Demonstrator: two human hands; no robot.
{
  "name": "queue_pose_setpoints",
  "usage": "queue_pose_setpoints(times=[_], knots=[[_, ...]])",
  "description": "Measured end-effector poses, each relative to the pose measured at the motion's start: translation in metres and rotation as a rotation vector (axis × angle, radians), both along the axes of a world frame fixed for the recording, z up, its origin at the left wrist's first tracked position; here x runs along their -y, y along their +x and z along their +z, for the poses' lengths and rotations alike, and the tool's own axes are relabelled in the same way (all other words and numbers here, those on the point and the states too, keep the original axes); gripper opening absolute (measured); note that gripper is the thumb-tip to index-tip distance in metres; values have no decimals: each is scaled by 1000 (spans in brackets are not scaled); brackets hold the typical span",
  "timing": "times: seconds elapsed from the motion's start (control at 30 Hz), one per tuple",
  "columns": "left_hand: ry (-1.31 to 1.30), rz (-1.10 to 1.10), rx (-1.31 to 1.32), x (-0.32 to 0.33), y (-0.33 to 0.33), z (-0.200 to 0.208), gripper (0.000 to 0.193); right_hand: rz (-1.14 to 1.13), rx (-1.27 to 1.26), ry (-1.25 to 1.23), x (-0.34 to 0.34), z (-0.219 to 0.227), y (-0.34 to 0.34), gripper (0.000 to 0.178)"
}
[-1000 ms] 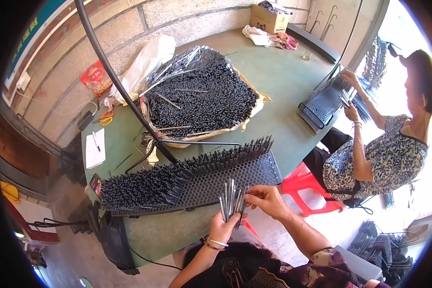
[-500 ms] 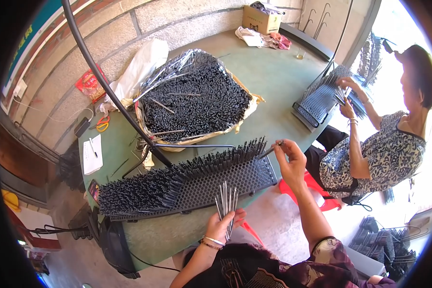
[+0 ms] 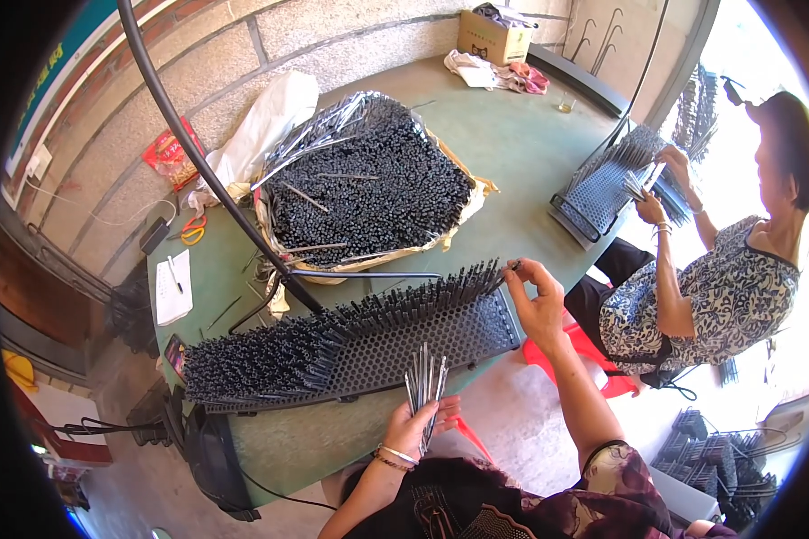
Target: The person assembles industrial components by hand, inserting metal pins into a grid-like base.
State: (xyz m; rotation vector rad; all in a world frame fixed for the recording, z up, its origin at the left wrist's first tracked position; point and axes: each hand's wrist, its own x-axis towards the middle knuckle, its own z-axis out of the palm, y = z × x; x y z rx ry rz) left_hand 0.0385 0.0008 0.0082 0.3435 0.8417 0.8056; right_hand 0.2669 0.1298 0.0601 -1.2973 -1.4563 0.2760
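My left hand (image 3: 411, 426) is closed round a fanned bundle of thin metal rods (image 3: 426, 382), held over the table's near edge. At the far right corner of a long black perforated rack (image 3: 404, 353), my right hand (image 3: 539, 305) pinches the top of a dark rod, which is mostly hidden among its neighbours. Dark upright rods (image 3: 252, 364) fill the rack's left part and run in a band along its far side. Bare holes show in the near right part. Behind the rack, a paper-lined package (image 3: 463, 220) is packed with rods, a few lying loose on top.
A curved black stand (image 3: 180, 126) rises between rack and package. To the right a co-worker (image 3: 692, 278) handles rods at a second rack (image 3: 593, 193). Orange scissors (image 3: 193, 231), a notepad (image 3: 173, 301), a glass (image 3: 565, 103) and a carton (image 3: 494, 38) rest on the green table (image 3: 503, 153).
My right hand has moved slightly left and down, bringing its rod to the end of the far row. My left hand stays nearly still. The co-worker's hands have shifted.
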Motion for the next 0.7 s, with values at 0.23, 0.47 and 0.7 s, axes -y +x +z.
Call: queue_pose_setpoints(times=[0.23,0.47,0.7], knots=[[0,3,12,0,-1,-4,28,119,102,11,-7,7,12,12],[12,-29,18,-1,-2,-1,26,235,98,-58,-10,8,18,15],[26,-44,35,-1,-2,-1,26,300,146,-61,-9,16,18,15]])
